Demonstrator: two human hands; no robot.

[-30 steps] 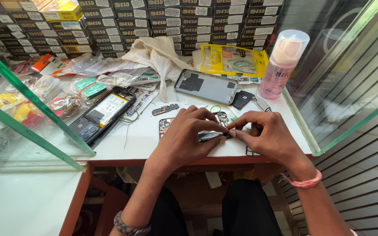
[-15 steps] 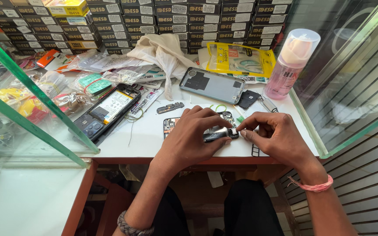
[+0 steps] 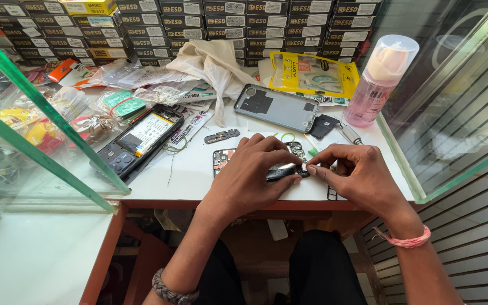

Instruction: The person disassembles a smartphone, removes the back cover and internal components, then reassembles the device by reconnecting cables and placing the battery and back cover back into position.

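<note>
Pinching small dark phone part (image 3: 285, 170) btwn left hand (image 3: 252, 178) & right hand (image 3: 357, 178), long axis left-right.

Opened phone (image 3: 136, 141) lies left of the hands; back cover (image 3: 278, 107) behind them; spray bottle (image 3: 380, 79) right of the cover.

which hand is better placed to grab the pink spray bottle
Right. The right hand sits on the same side as the pink spray bottle, while the left hand pins the small dark part.
</note>
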